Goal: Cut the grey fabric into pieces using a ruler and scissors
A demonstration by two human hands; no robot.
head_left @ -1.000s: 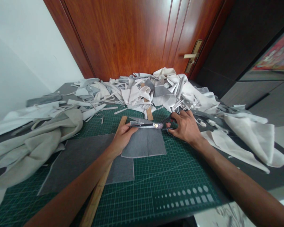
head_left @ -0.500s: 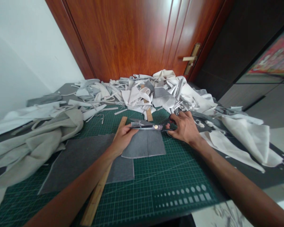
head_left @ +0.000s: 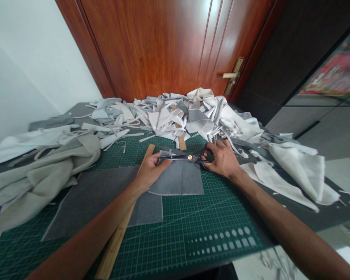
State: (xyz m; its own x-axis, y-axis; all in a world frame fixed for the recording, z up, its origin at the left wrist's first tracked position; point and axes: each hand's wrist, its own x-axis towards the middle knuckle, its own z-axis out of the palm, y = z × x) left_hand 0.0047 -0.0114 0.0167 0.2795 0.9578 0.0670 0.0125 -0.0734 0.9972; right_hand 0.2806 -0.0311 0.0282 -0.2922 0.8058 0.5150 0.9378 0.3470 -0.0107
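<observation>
Left hand [head_left: 151,171]: pinched on the small grey cloth [head_left: 181,181] at its left end. Right hand [head_left: 221,158]: apart from the left, clamped round the handles of the scissors [head_left: 189,157]. Scissors: across the cloth's far part, tips beside the left fingers; a slip could nick them. Cloth: mid-mat [head_left: 169,249], its right end unheld; could shift, skewing a cut. Ruler [head_left: 118,237]: over the large grey cloth [head_left: 96,182]; a nudge might drag both. Scrap heap [head_left: 163,118]: along the desk's [head_left: 303,212] far edge; strays could snag the blades.
</observation>
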